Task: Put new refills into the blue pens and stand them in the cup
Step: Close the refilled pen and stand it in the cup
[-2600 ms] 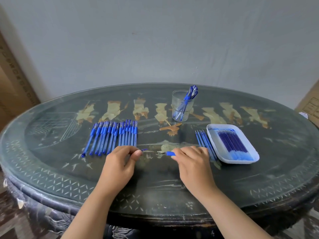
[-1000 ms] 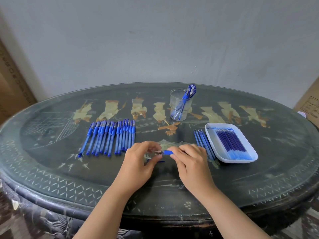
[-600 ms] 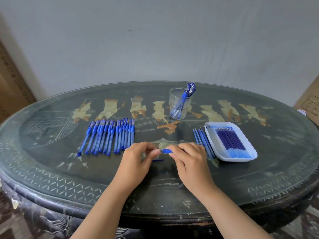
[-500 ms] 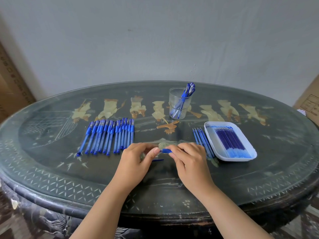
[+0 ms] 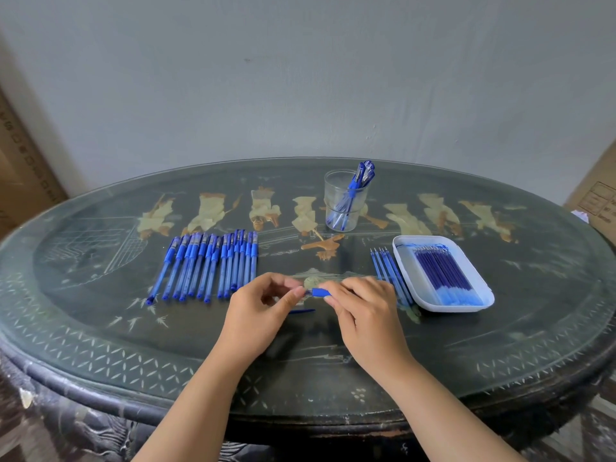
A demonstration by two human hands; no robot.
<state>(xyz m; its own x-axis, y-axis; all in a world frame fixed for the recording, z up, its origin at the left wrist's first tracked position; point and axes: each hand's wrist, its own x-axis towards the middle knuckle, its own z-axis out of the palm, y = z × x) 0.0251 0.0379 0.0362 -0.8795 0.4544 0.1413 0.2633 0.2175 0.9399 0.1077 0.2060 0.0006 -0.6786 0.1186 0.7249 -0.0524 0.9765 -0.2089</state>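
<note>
Dark lacquered table [image 5: 500, 345] under a grey wall: blue pens [image 5: 213, 265] lie in a row left of centre, the cup [image 5: 345, 208] at the back holds a few, and the white tray [image 5: 406, 248] of refills [image 5: 443, 275] sits to the right, loose refills [image 5: 383, 265] just beside it. Near the front the right hand [image 5: 366, 315] curls its fingers round one pen [image 5: 319, 291] while the left hand [image 5: 256, 315] pinches its tip end, probably threading the nose piece. Best to turn with the fingertips only, barrel level and in line, so the thread seats cleanly, minding the slim blue piece [image 5: 301, 311] lying just below.
</note>
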